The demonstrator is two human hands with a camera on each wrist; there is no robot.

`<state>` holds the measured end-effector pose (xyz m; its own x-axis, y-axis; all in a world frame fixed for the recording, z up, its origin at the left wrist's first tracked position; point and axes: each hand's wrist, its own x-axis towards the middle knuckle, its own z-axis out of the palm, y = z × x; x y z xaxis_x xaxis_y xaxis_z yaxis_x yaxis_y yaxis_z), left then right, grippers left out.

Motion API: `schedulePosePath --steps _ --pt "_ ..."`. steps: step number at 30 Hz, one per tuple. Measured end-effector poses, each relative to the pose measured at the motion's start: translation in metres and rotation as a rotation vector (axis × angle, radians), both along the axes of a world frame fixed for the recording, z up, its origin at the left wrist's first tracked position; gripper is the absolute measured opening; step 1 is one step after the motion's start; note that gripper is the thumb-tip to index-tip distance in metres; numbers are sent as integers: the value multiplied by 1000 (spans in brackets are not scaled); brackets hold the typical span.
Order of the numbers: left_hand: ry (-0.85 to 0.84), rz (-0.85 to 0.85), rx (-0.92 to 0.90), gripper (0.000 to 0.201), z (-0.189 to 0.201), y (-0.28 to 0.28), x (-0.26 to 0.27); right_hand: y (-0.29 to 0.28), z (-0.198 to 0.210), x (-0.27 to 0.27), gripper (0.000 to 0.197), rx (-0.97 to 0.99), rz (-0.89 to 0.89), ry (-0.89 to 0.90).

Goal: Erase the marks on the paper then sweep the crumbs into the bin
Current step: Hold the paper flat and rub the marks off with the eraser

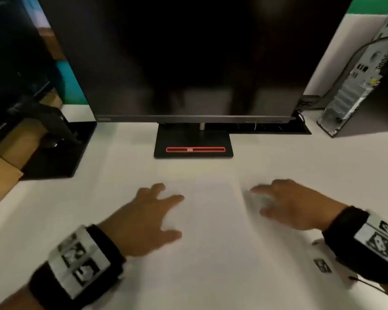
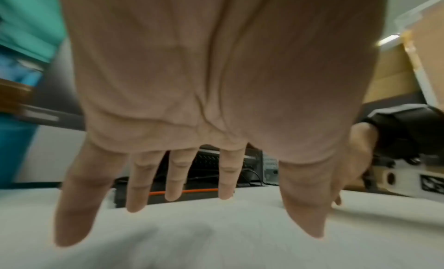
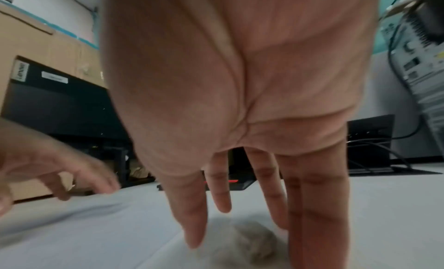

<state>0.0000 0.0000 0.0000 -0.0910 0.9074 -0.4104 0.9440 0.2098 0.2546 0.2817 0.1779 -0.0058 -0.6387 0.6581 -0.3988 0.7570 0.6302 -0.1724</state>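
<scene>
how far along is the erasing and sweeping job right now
Done: nothing I can confirm; the paper is too blurred to show marks or crumbs. In hand: left hand spread on the sheet, right hand open over a pale blurred lump. Left: sweeping; no bin shows.

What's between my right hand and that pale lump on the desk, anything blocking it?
Nothing visible. The right hand hangs over the pale lump with fingers spread and straight, only open air between them. The picture is blurred, so whether they touch is unclear.
</scene>
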Motion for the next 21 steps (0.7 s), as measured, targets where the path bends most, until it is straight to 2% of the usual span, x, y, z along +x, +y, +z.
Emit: schedulePosePath --steps 4,7,12,15,21 --pt "31 -85 -153 97 -18 20 12 7 -20 -9 5 62 85 -21" --pt "26 -78 -205 102 -19 28 10 16 -17 -8 8 6 84 23" --pt "30 -97 -182 108 -17 32 13 13 -3 -4 6 -13 149 93" --pt "58 -98 -205 105 -16 31 21 4 8 -4 15 -11 172 211" --pt "96 -109 -216 104 -19 29 37 -33 -7 -3 13 -231 90 393"
